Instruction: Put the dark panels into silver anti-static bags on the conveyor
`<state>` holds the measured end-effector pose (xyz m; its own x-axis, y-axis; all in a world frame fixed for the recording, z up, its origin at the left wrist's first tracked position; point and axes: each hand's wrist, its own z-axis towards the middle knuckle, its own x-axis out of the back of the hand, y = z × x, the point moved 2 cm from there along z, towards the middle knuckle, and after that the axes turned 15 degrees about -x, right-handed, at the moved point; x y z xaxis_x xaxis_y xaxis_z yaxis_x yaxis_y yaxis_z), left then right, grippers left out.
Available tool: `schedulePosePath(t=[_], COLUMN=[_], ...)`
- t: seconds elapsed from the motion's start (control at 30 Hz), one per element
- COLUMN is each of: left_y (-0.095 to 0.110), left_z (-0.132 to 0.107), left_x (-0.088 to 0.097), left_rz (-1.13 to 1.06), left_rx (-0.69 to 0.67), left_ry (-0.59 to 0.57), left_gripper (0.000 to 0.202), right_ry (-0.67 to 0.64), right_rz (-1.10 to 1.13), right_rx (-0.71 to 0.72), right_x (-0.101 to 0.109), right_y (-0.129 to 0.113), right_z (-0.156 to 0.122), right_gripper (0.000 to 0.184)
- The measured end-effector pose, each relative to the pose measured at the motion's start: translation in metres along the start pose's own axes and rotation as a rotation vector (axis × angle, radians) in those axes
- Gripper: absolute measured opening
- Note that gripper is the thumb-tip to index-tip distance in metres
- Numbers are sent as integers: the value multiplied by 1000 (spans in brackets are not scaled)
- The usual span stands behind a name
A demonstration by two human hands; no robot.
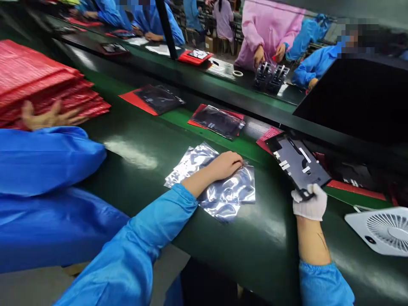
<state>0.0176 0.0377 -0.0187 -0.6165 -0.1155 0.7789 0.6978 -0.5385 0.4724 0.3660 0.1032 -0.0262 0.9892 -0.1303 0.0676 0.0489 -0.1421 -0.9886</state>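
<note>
My bare left hand (227, 165) rests on a loose pile of shiny silver anti-static bags (223, 199). Its fingers are curled closed at the upper right edge of the top bag; the fingertips are partly hidden. In a white glove, my right hand (310, 202) grips the near corner of a thin dark panel (295, 159) with white tape strips on its face. The panel is held tilted, to the right of the bags, in front of a pink bubble-wrap piece (267, 138).
Bagged dark panels on red sheets (219, 121) lie along the green strip. A white fan (382, 231) stands at right, below a black screen (357, 102). At left, a co-worker's hand (51, 117) touches stacked red bubble bags (35, 80). Other people work across the bench.
</note>
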Motion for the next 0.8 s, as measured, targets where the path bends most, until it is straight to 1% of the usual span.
schedulePosePath(t=[0.1,0.17,0.23,0.3,0.37,0.43,0.5,0.6,0.67,0.73,0.77,0.8], left_y=[-10,-16,-21,-25,-28,-30,-31,-31,-28,-21,-17,-13], left_z=[-2,-5,-7,-8,-9,-10,-9,-8,-7,-6,-5,-4], left_x=[5,8,11,15,18,20,19,17,19,23,27,31], left_rz=[-155,-175,-161,-130,-80,-50,-60,-137,-197,-244,-271,-292], left_rx=[126,223,285,299,302,313,323,328,331,340,350,360], left_ry=[115,161,172,157,140,132,137,164,186,206,213,216], left_gripper=[19,20,23,26,30,33,33,31,29,26,26,26], right_ry=[31,38,22,13,6,-20,-78,-212,-265,-247,-201,-180], right_rz=[184,123,18,-20,-38,-106,-183,-223,-285,-442,-574,-626], right_rx=[0,9,-8,-12,17,56,75,13,-42,-31,32,67], right_x=[1,-1,-3,-3,-3,-3,-3,-2,3,12,17,20], right_y=[6,7,8,8,6,3,0,-4,-9,-18,-23,-27], right_z=[6,13,16,14,11,8,6,5,3,2,3,4], right_gripper=[32,39,42,47,49,47,44,44,44,42,40,34])
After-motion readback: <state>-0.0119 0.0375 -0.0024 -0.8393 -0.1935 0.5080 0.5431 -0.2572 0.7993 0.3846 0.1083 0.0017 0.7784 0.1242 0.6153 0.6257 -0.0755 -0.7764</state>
